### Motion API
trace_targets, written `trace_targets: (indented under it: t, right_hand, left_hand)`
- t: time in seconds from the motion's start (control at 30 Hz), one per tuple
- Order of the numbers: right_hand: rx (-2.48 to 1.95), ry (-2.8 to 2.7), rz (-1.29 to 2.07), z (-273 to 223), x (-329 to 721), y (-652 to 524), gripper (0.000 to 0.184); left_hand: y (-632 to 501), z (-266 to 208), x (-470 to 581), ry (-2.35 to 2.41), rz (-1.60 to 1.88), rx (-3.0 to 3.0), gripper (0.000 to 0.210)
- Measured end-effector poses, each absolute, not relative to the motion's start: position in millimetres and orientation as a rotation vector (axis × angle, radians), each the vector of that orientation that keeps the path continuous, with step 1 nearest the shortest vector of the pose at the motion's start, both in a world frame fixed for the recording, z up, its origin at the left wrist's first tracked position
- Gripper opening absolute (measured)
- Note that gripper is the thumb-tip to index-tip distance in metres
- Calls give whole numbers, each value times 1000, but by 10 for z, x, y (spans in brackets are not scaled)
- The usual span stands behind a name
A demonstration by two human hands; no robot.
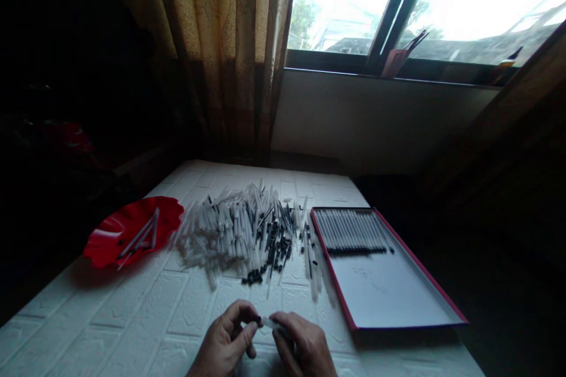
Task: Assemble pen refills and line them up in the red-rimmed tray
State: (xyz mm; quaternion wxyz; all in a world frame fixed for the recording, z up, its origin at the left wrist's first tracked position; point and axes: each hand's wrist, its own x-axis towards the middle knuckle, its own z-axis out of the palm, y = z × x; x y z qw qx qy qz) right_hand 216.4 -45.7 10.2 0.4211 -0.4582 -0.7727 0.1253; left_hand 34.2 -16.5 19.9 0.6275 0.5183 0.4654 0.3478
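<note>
Near the table's front edge, my left hand (232, 336) pinches a small black pen part (259, 319) between thumb and forefinger. My right hand (305, 339) is closed on a whitish translucent pen barrel (268, 322), whose end points at the black part. Whether the two pieces touch is hard to make out. Beyond my hands lies a heap of translucent pen barrels (230, 221), with dark thin refills and black pen caps (277, 244) along its right side. Several black pieces (253, 276) lie at the heap's near edge.
To the right, a red-rimmed shallow box (375, 300) holds a row of black-tipped pens (354, 232) at its far end. A red wavy-edged dish (101, 241) with a few pens or barrels stands left. The table (132, 318) has a white brick-pattern cover. Curtain (221, 29) and window lie behind.
</note>
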Motion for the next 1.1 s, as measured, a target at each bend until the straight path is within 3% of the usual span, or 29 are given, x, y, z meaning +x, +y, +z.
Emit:
trace_targets:
  t: [0.27, 0.53, 0.87, 1.1]
  right_hand:
    - [-1196, -2018, 269, 103, 2143, -455, 27]
    - [-1273, -2170, 160, 142, 2165, -427, 25]
    - [-1365, -2211, 297, 1, 2155, -359, 14]
    - [-1444, -2368, 170, 21, 2135, -281, 10]
  left_hand:
    - [-158, 199, 276, 1116, 776, 1420, 32]
    - [-162, 248, 224, 1145, 777, 1780, 11]
    - [-137, 195, 160, 1223, 698, 1817, 13]
    - [-125, 172, 125, 1248, 703, 1779, 13]
